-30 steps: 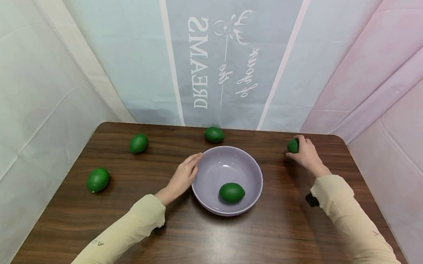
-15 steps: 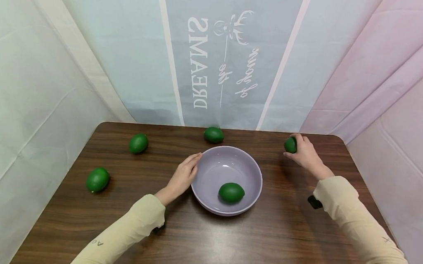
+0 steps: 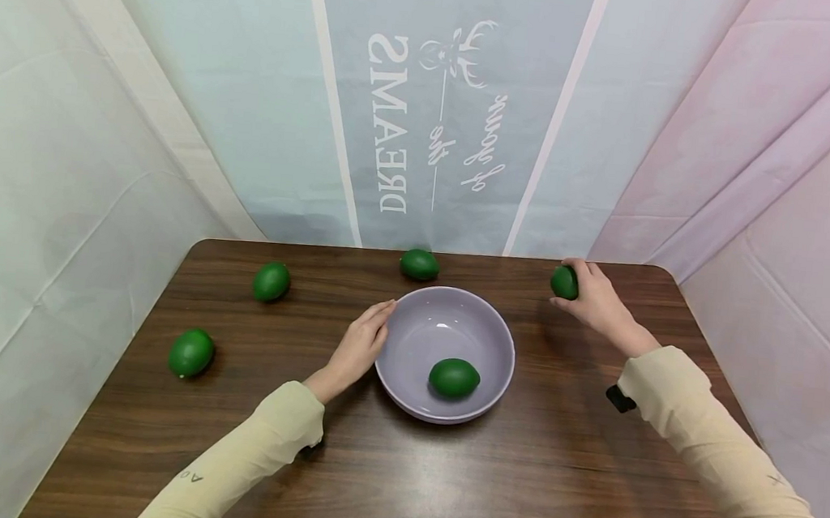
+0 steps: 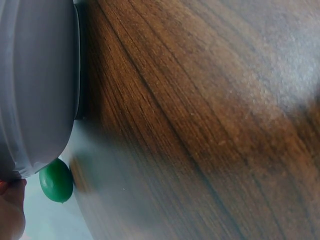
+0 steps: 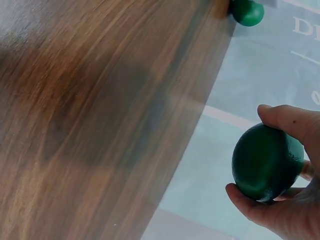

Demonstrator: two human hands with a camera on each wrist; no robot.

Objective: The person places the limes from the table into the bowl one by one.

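Observation:
Thumb and fingers of my right hand [image 3: 598, 300] grip a green lime [image 3: 564, 282] near the far right of the table. In the right wrist view this lime [image 5: 267, 161] is pinched between thumb and fingertips and looks held off the wood. My left hand [image 3: 358, 346] rests with fairly straight fingers against the left side of a lilac bowl [image 3: 404, 392]. One lime [image 3: 454, 378] lies inside the bowl, towards its near side. In the left wrist view the bowl's outer wall [image 4: 40, 75] fills the left edge, with a fingertip at its rim.
Behind the bowl sits a lime [image 3: 419, 264]. Two more, a far one [image 3: 271, 282] and a nearer one [image 3: 191, 353], lie on the left of the brown wooden table [image 3: 515, 478]. A printed cloth [image 3: 440, 131] hangs along the far edge, with pale walls at both sides.
My right hand has moved slightly left with the lime in its grip, and the lime appears a little higher. The left hand, bowl and other limes stay in place.

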